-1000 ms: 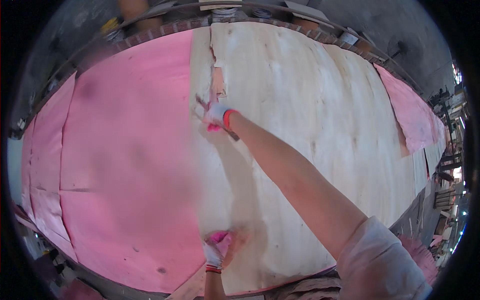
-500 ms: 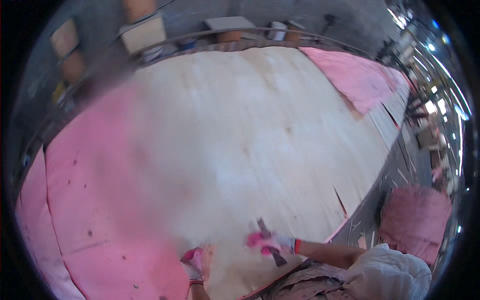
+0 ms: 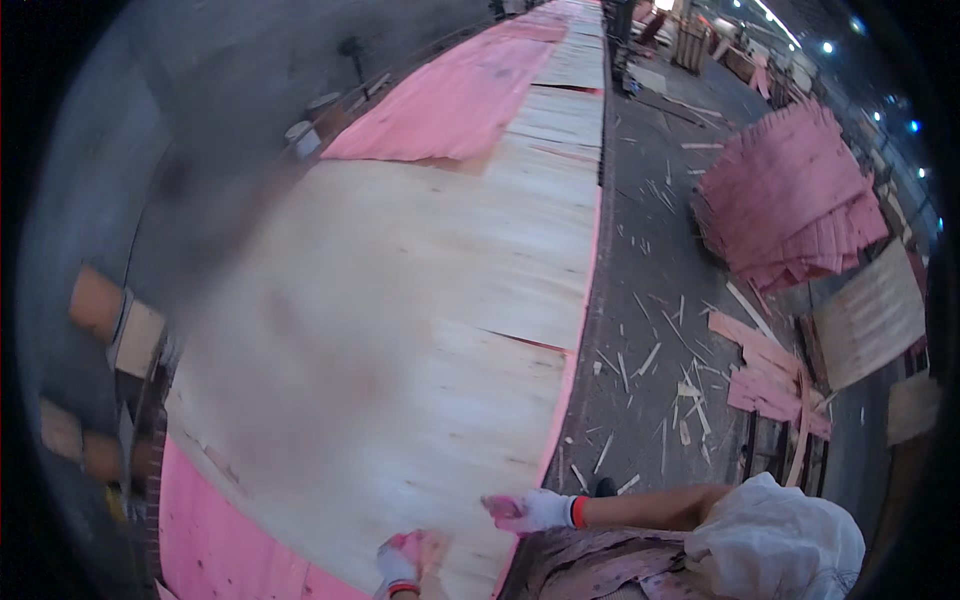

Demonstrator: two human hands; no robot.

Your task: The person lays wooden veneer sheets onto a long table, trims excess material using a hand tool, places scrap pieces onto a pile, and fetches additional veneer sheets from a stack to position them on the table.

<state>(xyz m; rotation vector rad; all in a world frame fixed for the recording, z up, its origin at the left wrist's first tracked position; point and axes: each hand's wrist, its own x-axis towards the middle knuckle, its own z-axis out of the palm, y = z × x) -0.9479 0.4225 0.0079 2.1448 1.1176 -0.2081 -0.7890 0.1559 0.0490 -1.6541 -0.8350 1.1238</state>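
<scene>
Down at the lower edge, the left hand (image 3: 402, 560), in a white glove stained pink, lies on the near part of the pale wood veneer sheet (image 3: 400, 330), touching it; the fingers are blurred, so I cannot tell whether they are spread or curled. The right hand (image 3: 530, 511), also gloved with a red cuff, reaches in from the right at the sheet's near right edge, right over the pink edge strip (image 3: 575, 360); whether its fingers pinch anything cannot be told (the fingertips smear into a pink blur). The veneer sheet covers most of a long bench and runs away toward the top of the view, where a pink-coated sheet (image 3: 455, 100) lies over part of it. More pink sheet (image 3: 215, 545) shows under the veneer at the lower left. To the right, the grey floor (image 3: 660, 260) is strewn with thin wood splinters. Farther right stands a fanned pile of pink veneer (image 3: 790, 200), with broken pink pieces (image 3: 765, 375) lying near it
</scene>
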